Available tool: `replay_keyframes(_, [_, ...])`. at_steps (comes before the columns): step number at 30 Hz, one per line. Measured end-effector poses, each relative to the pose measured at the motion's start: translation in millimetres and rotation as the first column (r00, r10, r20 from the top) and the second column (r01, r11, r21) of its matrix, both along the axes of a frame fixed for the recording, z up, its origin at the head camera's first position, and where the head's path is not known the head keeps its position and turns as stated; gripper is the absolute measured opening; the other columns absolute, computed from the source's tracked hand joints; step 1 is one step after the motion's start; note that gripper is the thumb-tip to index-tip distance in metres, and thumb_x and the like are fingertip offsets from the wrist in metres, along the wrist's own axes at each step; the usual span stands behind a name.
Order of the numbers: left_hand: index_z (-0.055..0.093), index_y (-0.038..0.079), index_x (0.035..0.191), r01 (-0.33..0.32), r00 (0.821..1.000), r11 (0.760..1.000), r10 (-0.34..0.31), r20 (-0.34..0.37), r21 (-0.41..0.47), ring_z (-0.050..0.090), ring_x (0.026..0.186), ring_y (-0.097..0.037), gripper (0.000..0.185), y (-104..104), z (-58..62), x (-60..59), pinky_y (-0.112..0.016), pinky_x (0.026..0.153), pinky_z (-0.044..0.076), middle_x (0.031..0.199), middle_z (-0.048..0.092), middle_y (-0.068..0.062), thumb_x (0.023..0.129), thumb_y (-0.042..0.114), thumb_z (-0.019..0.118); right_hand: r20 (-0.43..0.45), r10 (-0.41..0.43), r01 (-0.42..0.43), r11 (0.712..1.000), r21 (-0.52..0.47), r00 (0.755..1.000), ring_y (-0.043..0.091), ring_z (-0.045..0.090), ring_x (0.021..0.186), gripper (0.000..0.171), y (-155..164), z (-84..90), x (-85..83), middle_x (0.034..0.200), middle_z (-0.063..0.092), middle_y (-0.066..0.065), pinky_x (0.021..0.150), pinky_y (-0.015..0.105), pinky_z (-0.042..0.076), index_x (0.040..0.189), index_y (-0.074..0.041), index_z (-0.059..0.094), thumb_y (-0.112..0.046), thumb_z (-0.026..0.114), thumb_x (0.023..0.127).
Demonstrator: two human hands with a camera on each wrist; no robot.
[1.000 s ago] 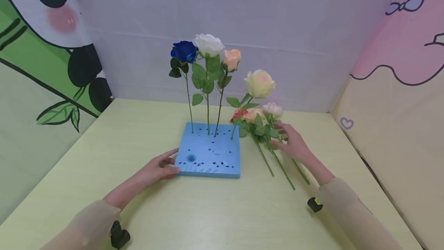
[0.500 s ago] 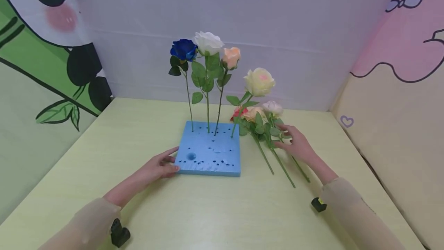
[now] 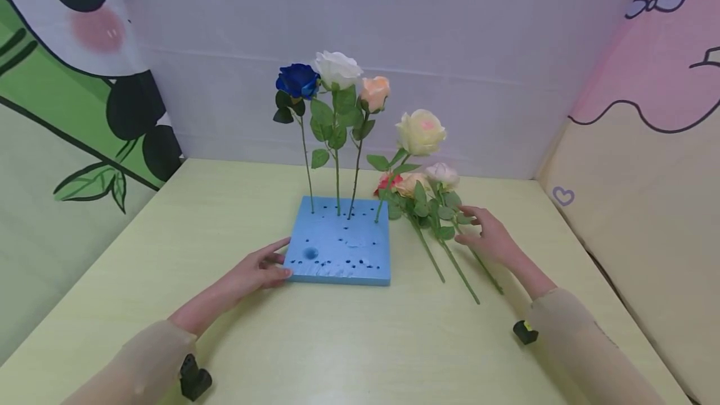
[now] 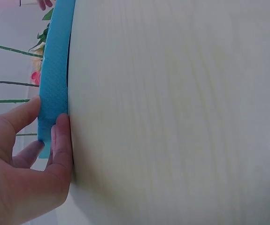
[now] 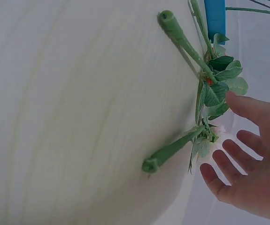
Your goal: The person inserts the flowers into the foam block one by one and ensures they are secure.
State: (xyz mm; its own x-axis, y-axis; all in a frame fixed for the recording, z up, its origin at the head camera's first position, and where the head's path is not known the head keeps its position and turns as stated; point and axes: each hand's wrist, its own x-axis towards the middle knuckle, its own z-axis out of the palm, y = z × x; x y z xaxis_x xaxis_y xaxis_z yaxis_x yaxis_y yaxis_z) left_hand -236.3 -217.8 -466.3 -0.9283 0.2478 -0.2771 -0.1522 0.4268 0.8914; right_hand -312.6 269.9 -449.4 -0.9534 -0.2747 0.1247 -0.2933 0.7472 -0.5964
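Observation:
A blue foam block (image 3: 343,249) lies on the pale table (image 3: 337,342). A blue rose (image 3: 297,80), a white rose (image 3: 337,69) and a peach rose (image 3: 375,92) stand upright along its far edge. A cream rose (image 3: 420,132) leans from its far right corner. My left hand (image 3: 281,259) rests against the block's near left corner, with its fingers (image 4: 62,140) lying straight along the block's edge (image 4: 55,70). My right hand (image 3: 471,225) is open with spread fingers (image 5: 224,154), next to three loose roses (image 3: 442,174) lying right of the block. Their stems (image 5: 181,40) point towards me.
Cartoon backdrops close the table in: a panda on the left (image 3: 84,49), white at the back, pink on the right (image 3: 647,80). Small black devices sit at both sleeves (image 3: 194,380) (image 3: 525,332). Bare table lies in front of the block and to its left.
My right hand has slid a little to the right, off the leaves of the loose roses. The left hand and the block have stayed put.

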Motion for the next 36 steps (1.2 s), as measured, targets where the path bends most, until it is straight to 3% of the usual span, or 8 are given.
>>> replay_keyframes(14, [0.025, 0.017, 0.158, -0.009, 1.0, 1.0, 0.009, 0.006, 0.005, 0.055, 0.112, -0.025, 0.078, 0, -1.8, 1.0, -0.033, 0.095, 0.058, 0.139, 0.045, -0.023, 0.094, 0.025, 0.068, 0.049, 0.052, -0.055, 0.997, 0.054, 0.997, 0.047, 0.058, 0.109, 0.066, 10, -6.4, -6.4, 0.131, 0.052, 0.034, 0.093, 0.059, 0.051, 0.143, 0.007, 0.042, -0.013, 0.072, 0.088])
replay_keyframes(20, [0.024, 0.017, 0.158, 0.003, 1.0, 1.0, -0.002, -0.008, 0.004, 0.054, 0.113, -0.026, 0.078, -1, -2.4, 0.8, -0.033, 0.094, 0.058, 0.14, 0.045, -0.023, 0.094, 0.025, 0.067, 0.131, 0.085, -0.091, 0.995, 0.039, 0.988, 0.043, 0.058, 0.11, 0.063, 16, -9.8, -13.4, 0.125, 0.056, 0.033, 0.096, 0.056, 0.05, 0.142, 0.009, 0.044, -0.012, 0.072, 0.089])
replay_keyframes(28, [0.026, 0.018, 0.158, -0.01, 1.0, 1.0, 0.01, 0.001, 0.0, 0.053, 0.114, -0.026, 0.077, -1, -2.4, -0.9, -0.031, 0.095, 0.058, 0.14, 0.045, -0.022, 0.093, 0.026, 0.068, 0.161, 0.161, -0.177, 0.98, 0.091, 0.974, 0.045, 0.06, 0.108, 0.058, 19, -8.2, -21.9, 0.126, 0.056, 0.034, 0.094, 0.055, 0.052, 0.138, 0.013, 0.045, -0.007, 0.069, 0.089])
replay_keyframes(36, [0.025, 0.019, 0.158, -0.007, 1.0, 1.0, 0.006, 0.007, 0.013, 0.054, 0.114, -0.026, 0.077, -1, -1.6, -1.2, -0.03, 0.095, 0.057, 0.14, 0.044, -0.022, 0.094, 0.026, 0.067, 0.215, 0.164, -0.188, 0.977, 0.099, 0.963, 0.048, 0.058, 0.112, 0.059, 18, -3.1, -21.5, 0.127, 0.054, 0.034, 0.088, 0.05, 0.055, 0.142, 0.01, 0.043, -0.007, 0.066, 0.091])
